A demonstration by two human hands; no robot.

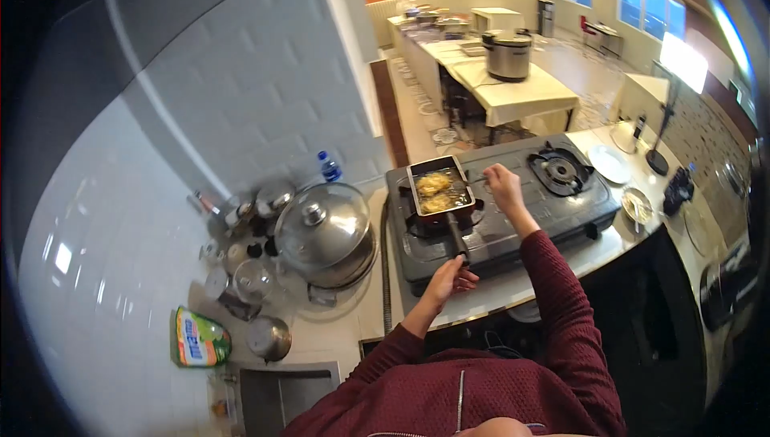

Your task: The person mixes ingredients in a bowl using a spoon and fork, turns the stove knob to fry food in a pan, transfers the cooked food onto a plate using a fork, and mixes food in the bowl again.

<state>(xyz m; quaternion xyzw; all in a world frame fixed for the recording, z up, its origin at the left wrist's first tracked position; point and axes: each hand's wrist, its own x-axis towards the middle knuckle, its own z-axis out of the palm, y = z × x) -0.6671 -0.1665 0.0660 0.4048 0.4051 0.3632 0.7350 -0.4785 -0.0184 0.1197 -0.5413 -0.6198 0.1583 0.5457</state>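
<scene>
A small rectangular frying pan (417,211) sits over the left burner of the gas stove (501,212), its black handle (457,238) pointing toward me. Golden battered pieces (434,193) lie in bubbling oil inside it. My left hand (451,283) is closed at the handle's near end, thumb along it and fingers curled. Just right of the pan, above the stove top, my right hand (505,188) is closed with thumb and fingers pinched together. Whatever it may hold is too small to make out.
A large lidded pot (325,236) stands left of the stove, near a blue-capped bottle (329,167) and a green detergent pouch (199,339). On the right are the second burner (560,169), a white plate (609,164) and a small bowl (637,206). A sink (290,377) lies lower left.
</scene>
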